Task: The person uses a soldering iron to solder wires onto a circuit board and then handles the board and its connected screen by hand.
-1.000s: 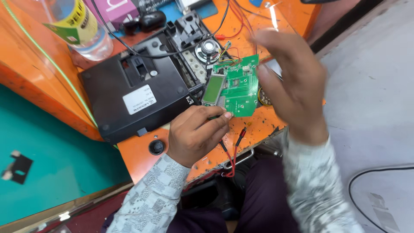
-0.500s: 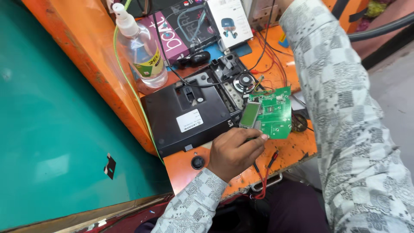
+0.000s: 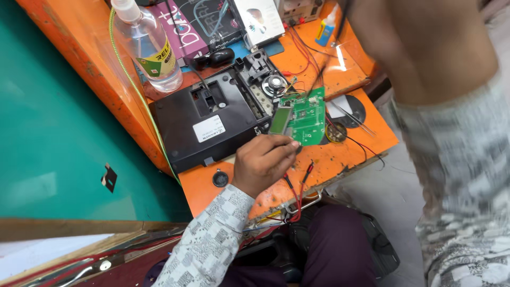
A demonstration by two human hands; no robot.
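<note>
Left hand [image 3: 264, 162] sits near the front edge of the orange table [image 3: 350, 154], fingers pinched shut on the lower edge of the green circuit board [image 3: 308, 116], holding it tilted up with its small grey display [image 3: 281, 120] facing the camera. Red and black wires [image 3: 297, 186] trail down just below. Behind the board lies the black device casing [image 3: 212, 122], opened up. The right arm looms blurred at the right edge; can't tell that hand's state. Far corner: a clear plastic bottle [image 3: 151, 48]
</note>
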